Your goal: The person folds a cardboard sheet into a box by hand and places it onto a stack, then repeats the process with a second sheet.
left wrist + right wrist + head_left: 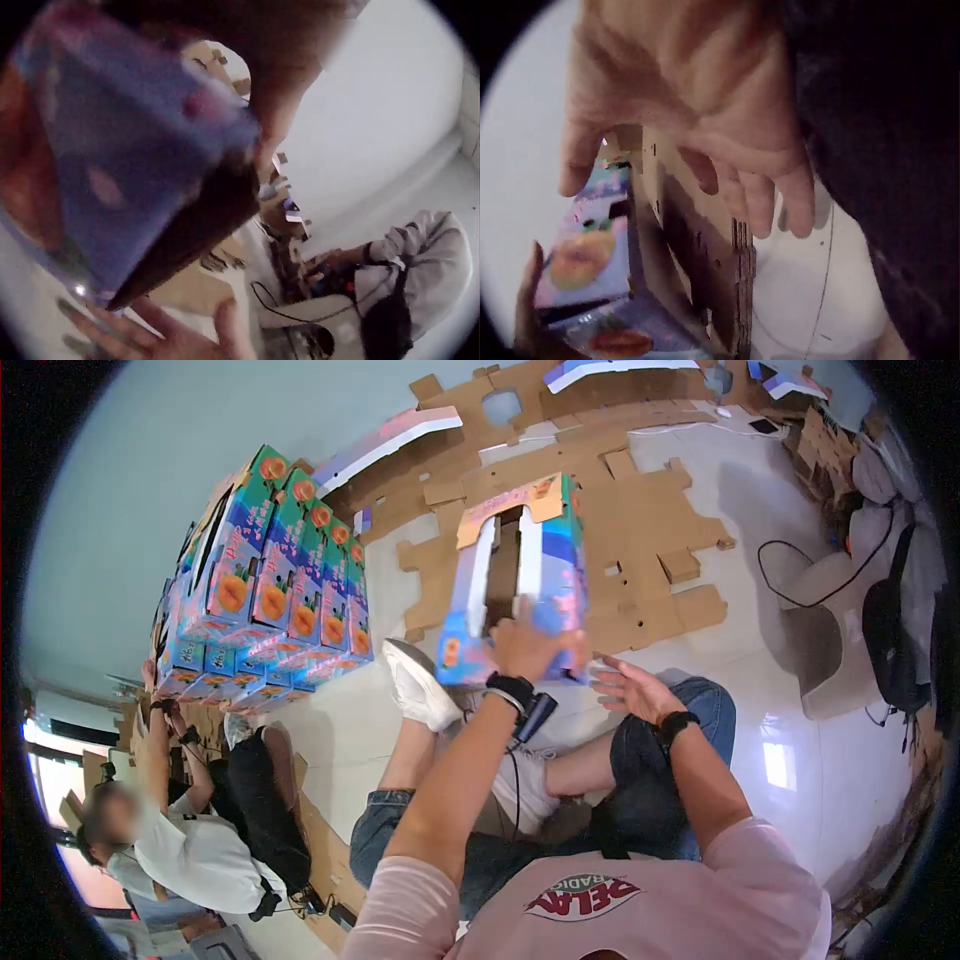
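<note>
A blue fruit-printed carton point(562, 575) stands in front of me, a long slot between white flaps along its top. My left hand point(535, 650) grips the carton's near end, blurred in the head view. In the left wrist view the carton point(127, 157) fills the upper left, tilted, with a dark lower edge. My right hand point(640, 690) is held apart from the carton's near right corner, palm up and fingers spread, with nothing in it. The right wrist view shows that right hand point(697, 97) above the carton's peach-printed side point(581, 259).
Similar cartons point(265, 580) are stacked at the left. Flattened cardboard point(640, 510) covers the floor beyond. Another person point(200, 850) is at the lower left. At the right are a pale chair point(840, 660), a black bag point(890, 620) and a cable point(775, 585).
</note>
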Demonstrator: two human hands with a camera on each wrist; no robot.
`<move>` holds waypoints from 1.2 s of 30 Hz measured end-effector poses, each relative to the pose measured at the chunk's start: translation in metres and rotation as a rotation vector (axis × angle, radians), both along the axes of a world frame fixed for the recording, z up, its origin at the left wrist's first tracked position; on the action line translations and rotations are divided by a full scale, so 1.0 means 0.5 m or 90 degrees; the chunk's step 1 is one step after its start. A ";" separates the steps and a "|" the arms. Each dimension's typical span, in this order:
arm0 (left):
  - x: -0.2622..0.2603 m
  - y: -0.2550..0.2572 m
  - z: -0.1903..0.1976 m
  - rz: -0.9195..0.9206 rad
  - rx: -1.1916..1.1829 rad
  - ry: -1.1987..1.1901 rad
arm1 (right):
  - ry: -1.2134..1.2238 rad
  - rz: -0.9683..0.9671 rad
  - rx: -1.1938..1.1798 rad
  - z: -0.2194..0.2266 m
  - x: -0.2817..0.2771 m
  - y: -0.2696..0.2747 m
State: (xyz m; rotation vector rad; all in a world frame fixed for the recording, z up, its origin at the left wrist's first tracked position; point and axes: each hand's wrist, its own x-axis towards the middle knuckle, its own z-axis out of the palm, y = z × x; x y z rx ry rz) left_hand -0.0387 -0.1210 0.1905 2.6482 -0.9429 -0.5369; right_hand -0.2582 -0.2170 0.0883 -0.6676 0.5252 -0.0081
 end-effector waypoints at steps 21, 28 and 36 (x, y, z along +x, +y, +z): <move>-0.179 0.181 -0.124 -0.091 -0.317 -0.096 | 0.034 0.004 -0.188 -0.019 -0.001 0.026; -0.050 0.402 -0.156 0.239 -0.481 0.243 | 0.077 -0.122 -0.038 0.003 -0.018 0.042; -0.052 0.491 -0.165 0.132 -0.556 0.812 | 0.063 -0.123 -0.038 0.040 -0.063 0.082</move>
